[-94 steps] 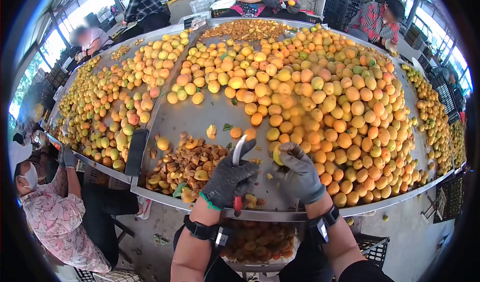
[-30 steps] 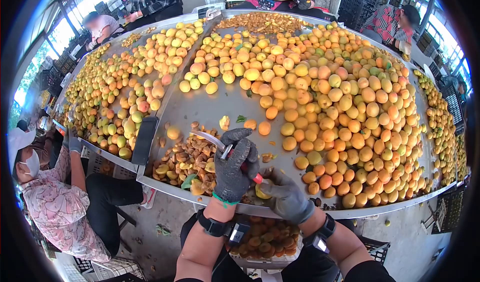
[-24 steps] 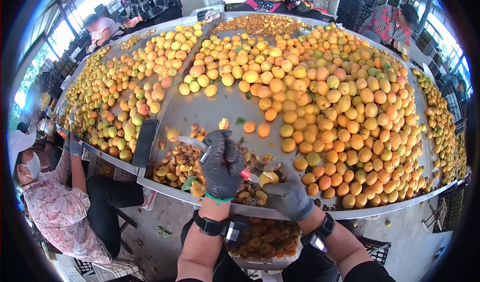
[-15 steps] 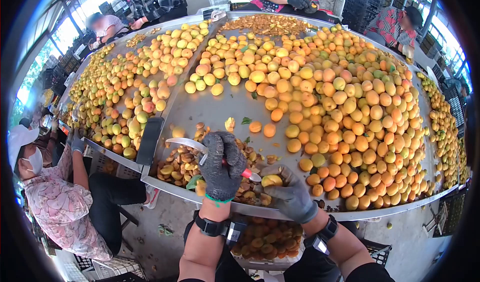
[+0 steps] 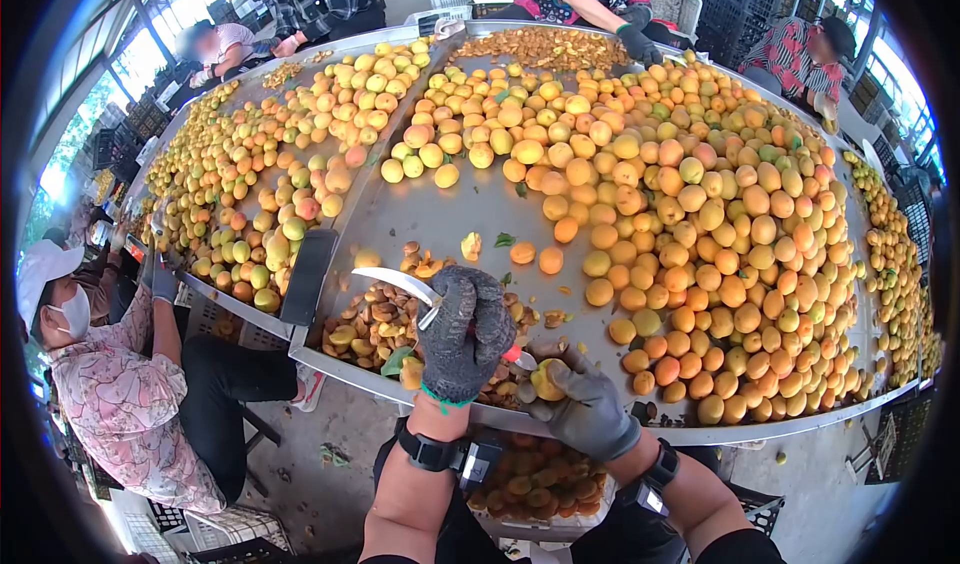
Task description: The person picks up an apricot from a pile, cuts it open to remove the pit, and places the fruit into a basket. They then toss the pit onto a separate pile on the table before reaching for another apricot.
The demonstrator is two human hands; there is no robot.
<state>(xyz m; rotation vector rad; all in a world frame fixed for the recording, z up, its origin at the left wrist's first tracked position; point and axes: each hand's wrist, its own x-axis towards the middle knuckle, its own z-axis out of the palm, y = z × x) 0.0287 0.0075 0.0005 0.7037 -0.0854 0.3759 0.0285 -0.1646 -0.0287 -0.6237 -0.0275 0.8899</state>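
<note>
My left hand (image 5: 465,334), in a dark knit glove with green trim, is closed around a curved knife. Its pale blade (image 5: 385,278) points left, and a red part with a silvery tip (image 5: 522,360) sticks out on the right. Close to that tip, my right hand (image 5: 590,412), in a grey glove, holds an apricot (image 5: 547,381) between thumb and fingers. Below and left of my hands lies a heap of brown pits and cut pieces (image 5: 370,326). A few loose apricots (image 5: 550,260) rest on the metal table (image 5: 440,219) beyond.
A big pile of apricots (image 5: 730,234) covers the right side. Past a metal divider (image 5: 372,164) lie more apricots (image 5: 265,199), with a black phone-like slab (image 5: 303,277) near it. Below the table edge stands a crate of fruit (image 5: 540,479). Co-workers sit around, one person (image 5: 120,394) at left.
The apricot and my right hand have tilted and shifted slightly down, while the knife stays in my left hand. Across the table, a co-worker's gloved hand has reached onto the fruit.
</note>
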